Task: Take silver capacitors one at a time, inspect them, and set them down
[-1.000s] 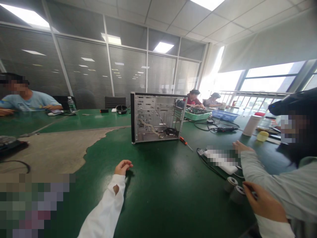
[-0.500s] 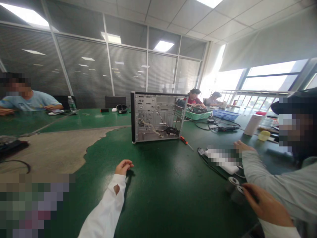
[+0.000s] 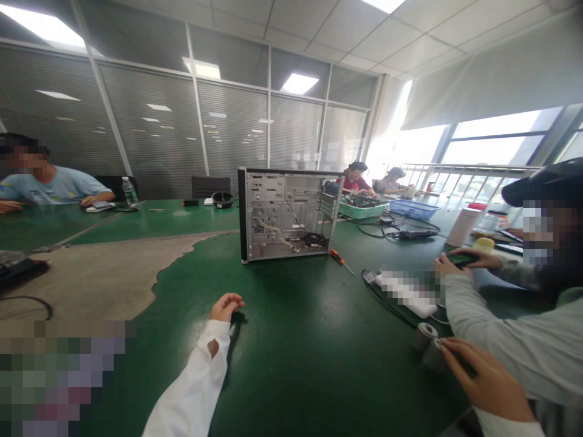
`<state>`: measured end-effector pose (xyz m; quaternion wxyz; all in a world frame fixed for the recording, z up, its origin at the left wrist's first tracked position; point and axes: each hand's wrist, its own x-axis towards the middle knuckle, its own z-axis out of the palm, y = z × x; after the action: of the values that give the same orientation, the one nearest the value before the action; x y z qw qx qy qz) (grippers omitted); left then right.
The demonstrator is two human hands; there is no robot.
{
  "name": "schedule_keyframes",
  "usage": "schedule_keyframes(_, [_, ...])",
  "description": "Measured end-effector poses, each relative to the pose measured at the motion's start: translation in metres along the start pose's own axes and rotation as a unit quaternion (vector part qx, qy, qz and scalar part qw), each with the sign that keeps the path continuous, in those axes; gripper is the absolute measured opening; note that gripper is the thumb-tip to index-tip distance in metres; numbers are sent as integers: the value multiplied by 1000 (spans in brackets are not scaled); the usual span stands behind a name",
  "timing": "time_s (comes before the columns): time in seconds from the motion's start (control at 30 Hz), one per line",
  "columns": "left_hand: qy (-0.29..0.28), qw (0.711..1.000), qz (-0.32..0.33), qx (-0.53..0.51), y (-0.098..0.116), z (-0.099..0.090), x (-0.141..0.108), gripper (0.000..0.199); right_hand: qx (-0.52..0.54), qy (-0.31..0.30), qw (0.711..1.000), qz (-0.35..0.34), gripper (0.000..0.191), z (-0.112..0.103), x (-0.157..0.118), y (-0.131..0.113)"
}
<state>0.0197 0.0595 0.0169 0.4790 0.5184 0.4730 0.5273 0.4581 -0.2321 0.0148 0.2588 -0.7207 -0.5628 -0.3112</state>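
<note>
My left hand [image 3: 225, 307], in a white sleeve, rests on the green table with loosely curled fingers and nothing visible in them. At the lower right, my right hand [image 3: 489, 377] has its fingertips against the nearer of two small grey metal cylinders [image 3: 435, 358]. The other grey cylinder [image 3: 424, 337] stands right beside it; both are upright. Beyond my hands stands an open computer case [image 3: 288, 212], its side panel off, with loose cables and a dark coiled bundle inside. A screwdriver [image 3: 337, 257] with an orange-and-black handle lies by the case's right corner.
A white power strip [image 3: 423, 308] and black cable lie to the right, near a person holding a dark object. Green [image 3: 363, 210] and blue [image 3: 413, 209] baskets stand farther back. A pale bare patch [image 3: 100, 267] marks the table's left. Other people sit around it.
The person at right has brought a dark object up between both hands. My right hand and the cylinders appear slightly farther left; my left hand is nearly still.
</note>
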Motion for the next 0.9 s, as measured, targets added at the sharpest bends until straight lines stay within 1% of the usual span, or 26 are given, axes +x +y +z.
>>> schedule_keyframes(0.1, [1,1000,0,1,0,0,0,16,26,12,999,22,31,6,-9,-2])
schedule_keyframes(0.27, [-2,1000,1,5,1,0,-1,15,17,33,999,8,30,16,-16,-6])
schedule_keyframes(0.4, [-1,1000,2,4,3,1,-3,16,17,33,999,10,31,20,-10,-14])
schedule_keyframes(0.5, [0,1000,4,4,5,1,-4,16,-17,22,999,19,43,23,1,-21])
schedule_keyframes(0.57, [1,1000,6,7,6,1,-5,15,-53,-4,998,30,51,24,12,-23])
schedule_keyframes(0.63, [2,1000,7,10,7,1,-6,14,-78,-48,996,19,50,26,26,-22])
schedule_keyframes(0.77, [1,1000,7,12,8,2,-7,14,-81,-169,982,-15,48,28,54,-9])
schedule_keyframes(0.9, [0,1000,6,14,9,2,-8,15,-79,-285,955,22,45,33,68,5])
